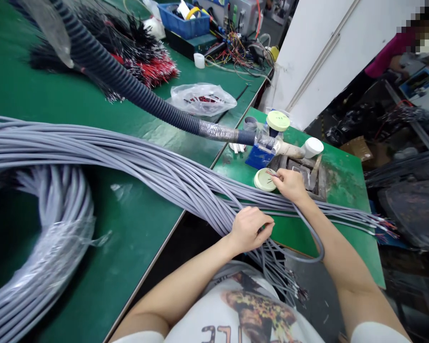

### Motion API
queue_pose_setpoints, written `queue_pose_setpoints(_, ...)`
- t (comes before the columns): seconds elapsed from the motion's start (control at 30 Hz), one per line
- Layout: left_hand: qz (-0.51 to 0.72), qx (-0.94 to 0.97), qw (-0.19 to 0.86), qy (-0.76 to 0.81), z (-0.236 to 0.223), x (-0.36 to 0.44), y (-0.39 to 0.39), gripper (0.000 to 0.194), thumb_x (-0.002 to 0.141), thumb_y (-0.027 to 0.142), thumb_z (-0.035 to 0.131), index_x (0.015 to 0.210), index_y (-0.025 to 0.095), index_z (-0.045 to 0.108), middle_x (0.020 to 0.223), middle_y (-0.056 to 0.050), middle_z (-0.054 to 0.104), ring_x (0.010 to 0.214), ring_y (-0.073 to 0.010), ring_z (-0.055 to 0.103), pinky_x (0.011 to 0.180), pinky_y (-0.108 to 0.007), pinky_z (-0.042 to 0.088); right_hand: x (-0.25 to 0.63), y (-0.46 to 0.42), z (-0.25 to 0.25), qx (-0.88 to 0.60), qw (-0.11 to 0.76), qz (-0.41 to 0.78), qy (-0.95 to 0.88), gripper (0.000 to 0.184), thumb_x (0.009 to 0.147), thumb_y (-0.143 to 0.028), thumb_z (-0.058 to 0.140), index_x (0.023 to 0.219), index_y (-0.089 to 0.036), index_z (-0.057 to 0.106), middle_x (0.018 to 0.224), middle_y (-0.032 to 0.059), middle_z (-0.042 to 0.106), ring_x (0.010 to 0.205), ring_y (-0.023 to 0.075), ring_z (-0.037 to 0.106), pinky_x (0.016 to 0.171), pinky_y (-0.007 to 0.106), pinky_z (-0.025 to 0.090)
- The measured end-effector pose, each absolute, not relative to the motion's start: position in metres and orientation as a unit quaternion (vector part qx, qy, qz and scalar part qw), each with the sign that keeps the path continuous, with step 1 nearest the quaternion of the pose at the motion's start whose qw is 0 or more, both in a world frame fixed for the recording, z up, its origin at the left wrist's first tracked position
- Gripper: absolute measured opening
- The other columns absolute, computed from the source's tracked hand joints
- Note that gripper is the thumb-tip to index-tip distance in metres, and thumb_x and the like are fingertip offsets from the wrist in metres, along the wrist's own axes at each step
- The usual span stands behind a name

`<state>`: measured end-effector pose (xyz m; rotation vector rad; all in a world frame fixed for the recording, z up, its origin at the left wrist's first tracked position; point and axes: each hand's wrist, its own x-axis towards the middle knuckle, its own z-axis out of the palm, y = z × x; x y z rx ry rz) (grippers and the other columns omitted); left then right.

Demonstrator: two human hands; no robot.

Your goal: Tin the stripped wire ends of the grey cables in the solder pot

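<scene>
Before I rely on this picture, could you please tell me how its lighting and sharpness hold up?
Head view: left hand and right hand fairly sharp, though the wire ends at the right fingertips are too fine to count; head view, lower left: glare on the clear plastic wrap; head view, top right: a pixelated patch over a dim background.

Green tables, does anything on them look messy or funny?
Yes, thin coloured wires lie in a messy tangle at the back, unlike the grey cables running side by side. The smaller table looks stained too.
</scene>
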<state>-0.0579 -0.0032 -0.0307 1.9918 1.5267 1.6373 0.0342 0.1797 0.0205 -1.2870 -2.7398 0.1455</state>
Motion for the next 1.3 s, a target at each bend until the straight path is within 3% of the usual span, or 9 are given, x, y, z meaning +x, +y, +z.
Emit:
queue_pose_setpoints(0.17, 0.54, 0.665, 0.066, 0.512, -0.03, -0.058, -0.003, 0.007, 0.084, 0.019, 0.055, 0.081, 0.019, 0.061, 0.066, -0.001, 0.066, 0.061, -0.0135, 0.055, 0.059, -0.03, 0.034, 0.036, 0.179, 0.024, -0.425, 0.063, 0.051, -0.902, 0.019, 0.078, -0.032, 0.054, 0.069, -0.019, 0.064, 0.065, 0.004, 0.067, 0.061, 0.0176, 0.057, 0.056, 0.027, 0.028)
queue_pose_setpoints(0.47, 0.538, 0.671, 0.065, 0.507, -0.032, -0.058, -0.004, 0.005, 0.083, 0.018, 0.056, 0.082, 0.019, 0.06, 0.065, -0.001, 0.065, 0.06, -0.0134, 0.055, 0.059, -0.03, 0.034, 0.095, 0.206, 0.037, -0.491, 0.199, 0.067, -0.846, 0.024, 0.078, -0.038, 0.056, 0.065, -0.018, 0.06, 0.055, 0.0008, 0.06, 0.052, 0.014, 0.052, 0.054, 0.025, 0.031)
queue_pose_setpoints(0.8, 0.539, 0.675, 0.056, 0.501, -0.035, -0.057, -0.004, 0.005, 0.082, 0.016, 0.058, 0.085, 0.019, 0.06, 0.064, -0.001, 0.064, 0.06, -0.0132, 0.054, 0.059, -0.029, 0.034, 0.126, 0.245, 0.003, -0.578, 0.133, -0.024, -0.805, 0.023, 0.078, -0.038, 0.054, 0.074, -0.019, 0.066, 0.07, 0.0071, 0.069, 0.068, 0.0208, 0.06, 0.061, 0.028, 0.036)
queue_pose_setpoints(1.3, 0.538, 0.677, 0.048, 0.5, -0.033, -0.057, -0.004, 0.005, 0.082, 0.015, 0.057, 0.084, 0.019, 0.06, 0.063, -0.001, 0.064, 0.059, -0.0129, 0.054, 0.058, -0.029, 0.034, 0.122, 0.247, 0.0, -0.589, 0.097, -0.044, -0.801, 0.023, 0.079, -0.036, 0.053, 0.078, -0.018, 0.068, 0.074, 0.0099, 0.071, 0.069, 0.0232, 0.061, 0.059, 0.029, 0.033)
